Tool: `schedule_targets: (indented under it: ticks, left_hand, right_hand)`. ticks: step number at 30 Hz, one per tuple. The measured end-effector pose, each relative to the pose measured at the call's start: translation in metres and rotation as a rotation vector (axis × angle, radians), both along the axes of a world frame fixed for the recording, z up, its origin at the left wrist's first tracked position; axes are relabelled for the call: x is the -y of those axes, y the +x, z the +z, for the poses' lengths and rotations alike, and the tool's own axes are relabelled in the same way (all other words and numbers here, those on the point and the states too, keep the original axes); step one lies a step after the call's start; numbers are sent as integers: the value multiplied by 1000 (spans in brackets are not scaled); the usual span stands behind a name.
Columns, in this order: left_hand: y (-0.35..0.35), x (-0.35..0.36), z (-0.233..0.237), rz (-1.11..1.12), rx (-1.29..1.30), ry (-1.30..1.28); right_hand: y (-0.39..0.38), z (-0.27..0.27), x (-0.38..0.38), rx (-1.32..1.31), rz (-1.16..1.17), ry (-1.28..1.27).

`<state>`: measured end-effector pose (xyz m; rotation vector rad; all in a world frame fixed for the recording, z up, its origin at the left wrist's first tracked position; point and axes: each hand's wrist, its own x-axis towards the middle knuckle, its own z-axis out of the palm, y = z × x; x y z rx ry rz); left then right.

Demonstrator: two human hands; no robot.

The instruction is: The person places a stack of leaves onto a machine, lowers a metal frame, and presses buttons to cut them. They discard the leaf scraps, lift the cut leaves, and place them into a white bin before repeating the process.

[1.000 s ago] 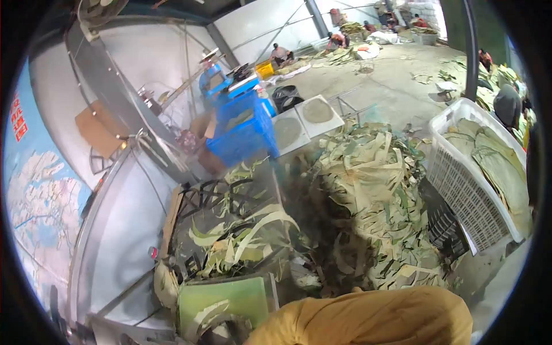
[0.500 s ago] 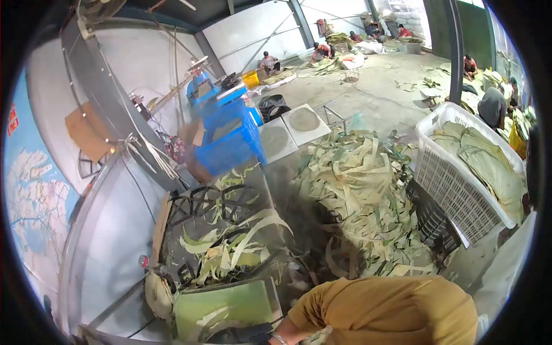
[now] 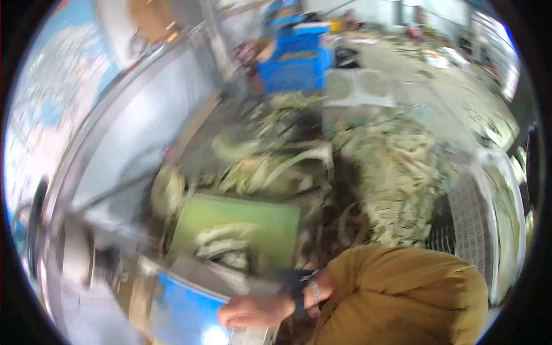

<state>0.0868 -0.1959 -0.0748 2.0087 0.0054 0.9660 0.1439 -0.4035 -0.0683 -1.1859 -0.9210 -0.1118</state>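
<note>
1. One hand is in view, the right hand (image 3: 256, 312), with one dark wristband (image 3: 297, 296) and one pale bracelet (image 3: 314, 295). Its fingers are bunched and bent; blur and angle leave me unable to tell whether they pinch anything. The left hand is out of frame.
2. One blue panel (image 3: 187, 310) lies at bottom centre-left, its right edge at the fingertips; the frame cuts off its lower end, and glare whitens one patch.
3. One green panel (image 3: 261, 215) lies just beyond, with pale curved strips (image 3: 224, 233) over it, too smeared to count.
4. One large heap of leaf strips (image 3: 397, 167) spreads at centre-right; single pieces cannot be counted.
5. One white perforated crate (image 3: 471, 213) stands at right, partly lost in the dark lens border.
6. One blue crate (image 3: 293, 72) stands farther back.
7. One mustard garment (image 3: 402, 282) fills the lower right, covering whatever lies behind it.
8. Background figures are too blurred to count.
</note>
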Motion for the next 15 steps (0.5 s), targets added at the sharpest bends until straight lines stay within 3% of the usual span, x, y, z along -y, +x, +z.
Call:
schedule_targets:
  ticks: [3, 4, 5, 6, 7, 8, 10, 14, 15]
  left_hand:
    - [-46, -47, -13, 121, 240, 21]
    - [-62, -90, -50, -96, 683, 160]
    - [-68, -39, 17, 215, 32, -94]
    - [-59, -31, 28, 396, 99, 29]
    - [-58, -33, 31, 463, 127, -138]
    - [-60, -43, 35, 526, 144, -58]
    - [-56, -73, 34, 613, 213, -162]
    - [-64, -166, 35, 838, 152, 254]
    - [-73, -203, 24, 806, 198, 497]
  right_hand:
    - [-4, 6, 12, -69, 20, -148]
    - [-6, 14, 16, -76, 20, -155]
    - [-9, 19, 11, -71, 41, -150]
    - [-10, 25, 8, -57, 41, -156]
    - [-12, 29, 3, -11, 83, -156]
    - [-19, 29, -9, -24, 131, -145]
    - [-25, 29, -30, 49, 157, -174]
    - [-44, 25, -72, 265, 307, -238]
    - [-51, 13, -69, 292, 365, -357]
